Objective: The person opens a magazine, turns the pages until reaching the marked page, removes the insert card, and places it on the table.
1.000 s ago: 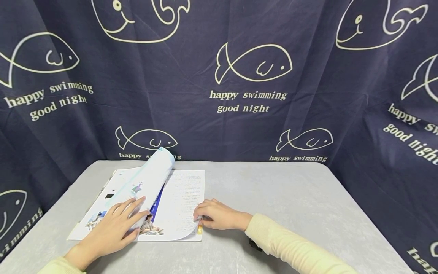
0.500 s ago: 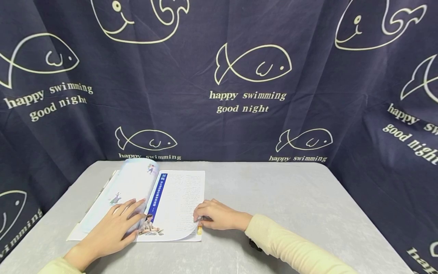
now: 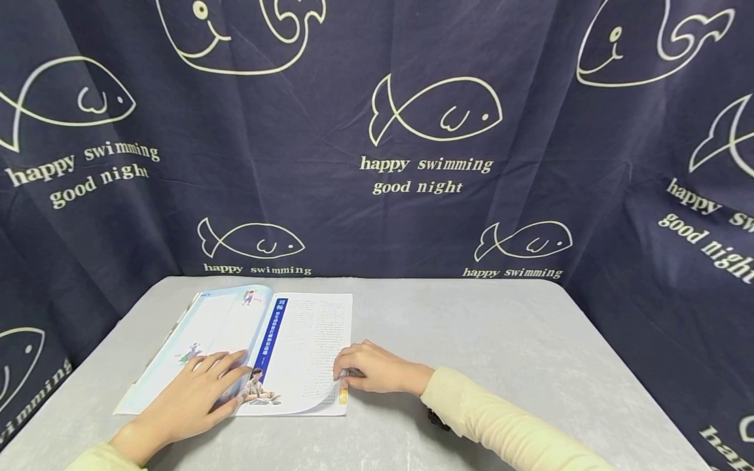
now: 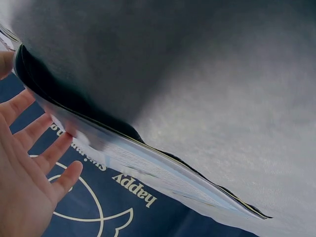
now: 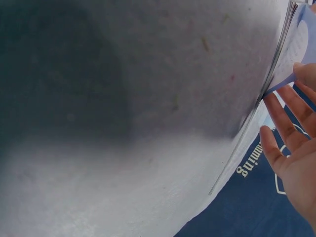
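A magazine (image 3: 303,347) lies spread open on the table's left half. Its right page bears a blue title strip and a small picture of a seated person; the left page (image 3: 218,317) is pale blue with little figures. My left hand (image 3: 197,389) rests on the lower left page beside the fold, fingers extended; the left wrist view shows those fingers (image 4: 59,148) spread along the pages. At the lower right corner, my right hand (image 3: 377,367) pinches the curled-up page edge. In the right wrist view, the thumb (image 5: 306,74) lies against that lifted page (image 5: 291,59).
The grey table (image 3: 471,327) extends to the right of the magazine. A dark blue curtain (image 3: 436,216) with fish drawings and lettering hangs behind and at both sides. A black band (image 3: 438,420) shows under the right sleeve.
A raised leaf has come down to the left and now lies flat under my left hand, uncovering the whole blue title strip. Both hands stay nearly in place.
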A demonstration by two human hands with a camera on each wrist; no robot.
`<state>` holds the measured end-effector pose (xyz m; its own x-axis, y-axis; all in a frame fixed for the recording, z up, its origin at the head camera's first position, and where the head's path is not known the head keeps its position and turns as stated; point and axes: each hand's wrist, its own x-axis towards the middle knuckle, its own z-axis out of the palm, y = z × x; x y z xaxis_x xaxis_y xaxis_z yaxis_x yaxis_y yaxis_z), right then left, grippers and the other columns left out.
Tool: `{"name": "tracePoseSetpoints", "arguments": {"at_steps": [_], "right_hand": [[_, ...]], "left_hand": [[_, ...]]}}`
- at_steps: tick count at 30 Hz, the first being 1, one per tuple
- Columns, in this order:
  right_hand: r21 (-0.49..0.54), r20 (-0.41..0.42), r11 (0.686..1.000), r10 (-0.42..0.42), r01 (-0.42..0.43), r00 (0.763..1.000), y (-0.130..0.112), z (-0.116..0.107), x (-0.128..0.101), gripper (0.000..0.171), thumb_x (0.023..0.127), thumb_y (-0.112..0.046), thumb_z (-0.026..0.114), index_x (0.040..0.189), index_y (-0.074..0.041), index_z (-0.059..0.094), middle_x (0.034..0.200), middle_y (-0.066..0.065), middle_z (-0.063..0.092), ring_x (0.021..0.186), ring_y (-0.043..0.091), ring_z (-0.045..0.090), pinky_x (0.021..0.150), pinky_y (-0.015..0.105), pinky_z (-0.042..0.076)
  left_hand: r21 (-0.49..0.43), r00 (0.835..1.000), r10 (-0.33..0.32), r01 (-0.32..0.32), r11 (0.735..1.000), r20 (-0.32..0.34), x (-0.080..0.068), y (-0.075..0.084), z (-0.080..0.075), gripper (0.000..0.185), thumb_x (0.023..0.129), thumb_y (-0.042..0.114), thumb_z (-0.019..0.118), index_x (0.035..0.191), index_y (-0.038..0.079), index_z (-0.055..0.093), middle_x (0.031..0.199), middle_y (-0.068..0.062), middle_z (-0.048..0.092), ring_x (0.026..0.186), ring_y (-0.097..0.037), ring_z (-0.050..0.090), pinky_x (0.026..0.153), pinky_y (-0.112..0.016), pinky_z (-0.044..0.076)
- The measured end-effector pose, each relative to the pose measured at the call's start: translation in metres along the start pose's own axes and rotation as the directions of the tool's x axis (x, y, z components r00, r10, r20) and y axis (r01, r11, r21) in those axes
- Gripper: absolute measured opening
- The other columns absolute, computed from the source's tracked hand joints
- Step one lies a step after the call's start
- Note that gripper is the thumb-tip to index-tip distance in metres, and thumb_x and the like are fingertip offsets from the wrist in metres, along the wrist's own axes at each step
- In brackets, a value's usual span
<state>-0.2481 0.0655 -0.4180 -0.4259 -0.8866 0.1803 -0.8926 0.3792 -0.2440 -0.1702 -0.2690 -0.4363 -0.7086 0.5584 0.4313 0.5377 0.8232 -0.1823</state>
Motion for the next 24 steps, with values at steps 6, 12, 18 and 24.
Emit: {"name": "tracePoseSetpoints", "arguments": {"at_steps": [6, 12, 18, 24], "right_hand": [[0.021, -0.037, 0.999, -0.032, 0.033, 0.999, 0.0036, 0.0015, 0.0028, 0.012, 0.083, -0.014, 0.062, 0.093, -0.017, 0.067, 0.097, -0.008, 0.067, 0.075, 0.001, 0.055, 0.074, 0.015, 0.036], [0.035, -0.067, 0.998, -0.055, 0.058, 0.996, 0.0048, 0.0019, 0.0044, 0.010, 0.083, -0.012, 0.061, 0.090, -0.015, 0.068, 0.093, -0.007, 0.068, 0.076, -0.006, 0.055, 0.074, 0.011, 0.040], [0.021, -0.082, 0.998, -0.061, 0.063, 0.995, 0.0032, -0.0002, 0.0052, 0.008, 0.083, -0.011, 0.062, 0.088, -0.014, 0.068, 0.091, -0.006, 0.068, 0.078, -0.004, 0.058, 0.074, 0.010, 0.042], [0.029, -0.099, 0.998, -0.051, 0.055, 0.994, 0.0018, -0.0030, 0.0068, 0.008, 0.083, -0.010, 0.062, 0.088, -0.013, 0.068, 0.091, -0.004, 0.068, 0.082, 0.000, 0.061, 0.076, 0.008, 0.043]], "left_hand": [[-0.008, 0.999, -0.041, 0.041, 0.999, 0.033, 0.0009, 0.0022, -0.0007, 0.053, 0.076, 0.057, 0.059, 0.115, 0.022, 0.061, 0.124, -0.003, 0.057, 0.105, -0.025, 0.054, 0.084, -0.050, 0.039], [-0.040, 0.995, -0.081, 0.083, 0.996, 0.059, 0.0005, 0.0044, -0.0010, 0.061, 0.072, 0.064, 0.059, 0.117, 0.023, 0.061, 0.124, -0.004, 0.057, 0.106, -0.027, 0.053, 0.086, -0.052, 0.039], [-0.059, 0.996, -0.067, 0.070, 0.996, 0.059, 0.0001, 0.0033, 0.0000, 0.068, 0.070, 0.070, 0.057, 0.118, 0.023, 0.060, 0.124, -0.007, 0.057, 0.105, -0.028, 0.054, 0.086, -0.053, 0.039], [-0.048, 0.998, -0.047, 0.050, 0.998, 0.050, -0.0003, 0.0015, 0.0016, 0.071, 0.069, 0.072, 0.056, 0.119, 0.022, 0.059, 0.123, -0.008, 0.057, 0.103, -0.027, 0.054, 0.085, -0.052, 0.039]]}}
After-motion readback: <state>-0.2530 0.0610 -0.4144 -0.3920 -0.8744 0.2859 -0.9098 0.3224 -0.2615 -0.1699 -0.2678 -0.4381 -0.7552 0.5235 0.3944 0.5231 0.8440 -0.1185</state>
